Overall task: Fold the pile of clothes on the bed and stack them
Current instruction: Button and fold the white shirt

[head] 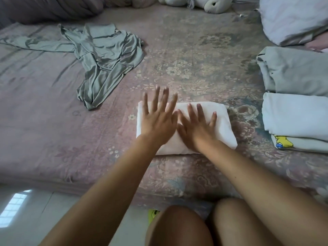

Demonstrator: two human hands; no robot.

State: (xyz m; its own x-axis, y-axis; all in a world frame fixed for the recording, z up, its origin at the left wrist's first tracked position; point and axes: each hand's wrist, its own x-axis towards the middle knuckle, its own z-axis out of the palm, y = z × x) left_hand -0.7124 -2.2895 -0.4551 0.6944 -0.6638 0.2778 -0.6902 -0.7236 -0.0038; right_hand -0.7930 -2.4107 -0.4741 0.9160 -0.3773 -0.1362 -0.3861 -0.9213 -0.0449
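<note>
A person leans over a bed, both bare forearms stretched forward across its near edge. The right hand (197,126) lies flat, palm down, fingers straight and spread, pressing on a folded white garment (222,121) at the near middle of the bed. The left hand (158,118) is also open, fingers fanned and straight, over the garment's left end; its fingertips are blurred, and whether the palm touches the cloth cannot be told. Neither hand grips anything.

Most of the white garment's middle is hidden beneath the hands and wrists. An unfolded grey-green garment (104,55) sprawls well apart at the upper left, one sleeve trailing toward the frame's edge. At the right edge, a folded grey-green piece (294,71) and, nearer, a stack of folded pale clothes (294,118) with a yellow cartoon print on the bottom piece are cut off by the frame.

The bed sheet (195,68) is faded pink with a floral pattern. A white plush toy (209,4) and a white pillow (291,16) lie along the far side. Pale floor tiles (35,210) show below, beside the person's bare knees.
</note>
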